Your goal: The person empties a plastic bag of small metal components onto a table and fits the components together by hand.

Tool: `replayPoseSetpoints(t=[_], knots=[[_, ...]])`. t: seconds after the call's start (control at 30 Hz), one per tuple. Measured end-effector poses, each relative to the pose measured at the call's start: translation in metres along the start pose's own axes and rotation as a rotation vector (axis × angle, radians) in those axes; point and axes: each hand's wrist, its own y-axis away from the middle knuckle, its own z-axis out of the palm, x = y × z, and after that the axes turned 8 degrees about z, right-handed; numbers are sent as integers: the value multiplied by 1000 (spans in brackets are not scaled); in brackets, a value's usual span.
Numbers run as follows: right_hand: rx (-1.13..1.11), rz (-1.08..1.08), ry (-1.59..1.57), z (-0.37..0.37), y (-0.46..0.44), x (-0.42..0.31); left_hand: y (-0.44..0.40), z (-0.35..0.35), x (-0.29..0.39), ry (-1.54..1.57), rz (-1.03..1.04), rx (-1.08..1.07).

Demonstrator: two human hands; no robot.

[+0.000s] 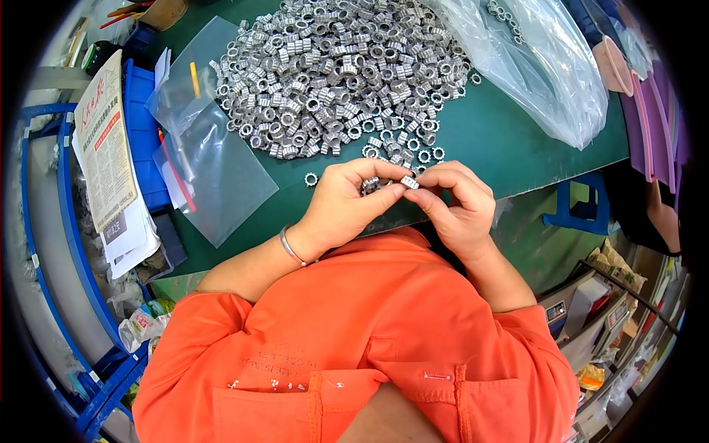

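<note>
Between the fingertips of both my hands is a small toothed metal ring (410, 181), seen side-on near the table's front edge. My left hand (351, 196) pinches it from the left with thumb and forefinger, and my right hand (458, 199) pinches it from the right. A few more metal rings lie behind and under my left fingers, partly hidden. Just beyond my hands spreads a large heap of the same metal rings (332, 74). One single ring (311, 179) lies apart, left of my left hand.
The green table (258, 214) carries clear plastic bags (214, 162) with a pen and papers at left. A large clear plastic bag (546, 81) lies at right. Blue bins (144, 133) with a newspaper (103, 140) stand left. A blue stool (580, 207) and another person's arm (661, 214) are right.
</note>
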Motion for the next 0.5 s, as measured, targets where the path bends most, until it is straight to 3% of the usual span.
replayPoseSetpoints(t=[0.03,0.23,0.33,0.43,0.5], knots=[[0,-1,-1,0,0,0,0,0,-2,-78,111,8],[-45,-3,53,-2,-1,-4,0,-4,2,-279,292,12],[-1,33,23,-1,-1,-9,1,-2,3,-306,325,24],[-57,-72,29,-2,1,2,0,0,2,-307,348,21],[-58,80,-221,0,5,6,0,0,3,-308,333,9]])
